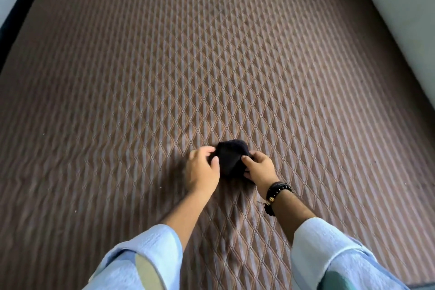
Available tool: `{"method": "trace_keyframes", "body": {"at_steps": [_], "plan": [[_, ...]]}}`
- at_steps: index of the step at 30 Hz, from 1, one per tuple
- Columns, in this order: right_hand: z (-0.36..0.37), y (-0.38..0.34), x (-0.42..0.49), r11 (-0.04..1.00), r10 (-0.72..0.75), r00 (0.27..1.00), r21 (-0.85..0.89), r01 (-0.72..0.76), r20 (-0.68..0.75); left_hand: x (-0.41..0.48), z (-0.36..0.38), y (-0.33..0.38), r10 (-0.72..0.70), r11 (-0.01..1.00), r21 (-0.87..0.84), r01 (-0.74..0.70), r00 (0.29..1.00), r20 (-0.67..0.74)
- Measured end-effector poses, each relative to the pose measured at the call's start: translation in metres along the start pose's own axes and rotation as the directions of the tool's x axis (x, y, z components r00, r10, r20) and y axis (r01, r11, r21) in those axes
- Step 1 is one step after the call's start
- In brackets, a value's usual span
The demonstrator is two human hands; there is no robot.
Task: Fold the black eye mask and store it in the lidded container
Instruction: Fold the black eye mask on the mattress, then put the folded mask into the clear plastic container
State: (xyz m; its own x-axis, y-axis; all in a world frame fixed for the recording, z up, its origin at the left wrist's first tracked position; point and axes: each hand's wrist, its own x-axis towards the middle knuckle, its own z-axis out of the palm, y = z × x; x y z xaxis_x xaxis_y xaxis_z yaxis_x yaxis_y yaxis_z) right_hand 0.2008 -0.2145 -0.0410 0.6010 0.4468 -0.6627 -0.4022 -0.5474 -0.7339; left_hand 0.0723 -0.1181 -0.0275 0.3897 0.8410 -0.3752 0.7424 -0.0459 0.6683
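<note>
The black eye mask (231, 158) is bunched into a compact dark bundle just above a brown quilted surface, slightly below the middle of the view. My left hand (203, 168) grips its left edge with thumb and fingers. My right hand (260, 168), with a dark beaded bracelet at the wrist, pinches its right side, thumb on top. Part of the mask is hidden behind my fingers. No lidded container is in view.
The brown quilted surface (211, 66) with a diamond pattern fills most of the view. A pale wall (404, 2) runs along the right edge. A dark strip (16, 14) borders the far left. Light blue sleeves cover both forearms.
</note>
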Motion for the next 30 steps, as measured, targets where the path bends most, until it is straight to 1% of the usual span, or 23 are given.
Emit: {"method": "trace_keyframes", "body": {"at_steps": [1,2,3,4,5,6,8,10,12,15,17,18,20,22,24,26,27,30], "plan": [[-0.002,0.001,-0.007,0.992,0.017,1.000,0.126,-0.019,0.012,-0.003,-0.003,0.002,-0.106,0.991,-0.083,0.104,0.994,-0.013],[-0.005,0.002,-0.016,0.968,0.022,1.000,0.249,-0.026,0.018,-0.006,-0.005,0.006,-0.215,0.949,-0.215,0.230,0.973,0.090],[-0.008,0.002,-0.026,0.935,0.020,0.999,0.353,-0.028,0.026,-0.011,-0.005,0.012,-0.284,0.869,-0.338,0.361,0.924,0.258],[-0.014,0.002,-0.038,0.904,0.016,0.999,0.428,-0.029,0.034,-0.018,-0.005,0.021,-0.298,0.783,-0.408,0.470,0.859,0.417],[-0.020,0.001,-0.051,0.882,0.015,0.999,0.470,-0.036,0.048,-0.026,-0.006,0.032,-0.275,0.716,-0.452,0.531,0.811,0.517],[-0.028,-0.002,-0.065,0.881,0.013,0.998,0.472,-0.039,0.057,-0.033,-0.006,0.043,-0.236,0.686,-0.491,0.537,0.803,0.547],[-0.046,-0.012,-0.095,0.908,-0.007,0.999,0.418,-0.016,0.053,-0.047,-0.007,0.067,-0.167,0.690,-0.544,0.477,0.836,0.522],[-0.072,-0.023,-0.128,0.932,-0.054,0.998,0.360,0.039,0.031,-0.067,-0.009,0.098,-0.068,0.752,-0.536,0.383,0.854,0.515],[-0.103,-0.036,-0.167,0.926,-0.080,0.996,0.366,0.091,-0.044,-0.095,-0.013,0.135,0.033,0.820,-0.490,0.297,0.829,0.558],[-0.154,-0.050,-0.234,0.878,-0.063,0.977,0.454,0.151,-0.203,-0.146,-0.018,0.186,0.151,0.898,-0.404,0.172,0.742,0.653],[-0.191,-0.056,-0.289,0.866,-0.063,0.955,0.460,0.196,-0.289,-0.191,-0.019,0.222,0.233,0.931,-0.360,0.062,0.658,0.716],[-0.205,-0.056,-0.313,0.880,-0.060,0.944,0.429,0.204,-0.326,-0.210,-0.019,0.235,0.267,0.936,-0.352,0.019,0.615,0.742],[-0.243,-0.050,-0.381,0.886,-0.061,0.884,0.383,0.262,-0.463,-0.271,-0.017,0.269,0.324,0.940,-0.335,-0.070,0.497,0.805],[-0.266,-0.049,-0.429,0.883,-0.065,0.831,0.356,0.305,-0.552,-0.312,-0.011,0.286,0.342,0.938,-0.331,-0.102,0.429,0.836],[-0.297,-0.036,-0.495,0.850,-0.022,0.741,0.377,0.367,-0.672,-0.377,-0.001,0.313,0.365,0.931,-0.334,-0.148,0.314,0.876],[-0.323,-0.013,-0.569,0.819,0.046,0.649,0.400,0.411,-0.760,-0.454,0.012,0.334,0.379,0.914,-0.338,-0.223,0.177,0.908],[-0.334,0.002,-0.604,0.809,0.093,0.585,0.403,0.427,-0.806,-0.494,0.018,0.341,0.380,0.903,-0.344,-0.257,0.110,0.918],[-0.362,0.054,-0.689,0.786,0.245,0.402,0.423,0.451,-0.882,-0.603,0.032,0.348,0.374,0.863,-0.365,-0.350,-0.045,0.926]]}}
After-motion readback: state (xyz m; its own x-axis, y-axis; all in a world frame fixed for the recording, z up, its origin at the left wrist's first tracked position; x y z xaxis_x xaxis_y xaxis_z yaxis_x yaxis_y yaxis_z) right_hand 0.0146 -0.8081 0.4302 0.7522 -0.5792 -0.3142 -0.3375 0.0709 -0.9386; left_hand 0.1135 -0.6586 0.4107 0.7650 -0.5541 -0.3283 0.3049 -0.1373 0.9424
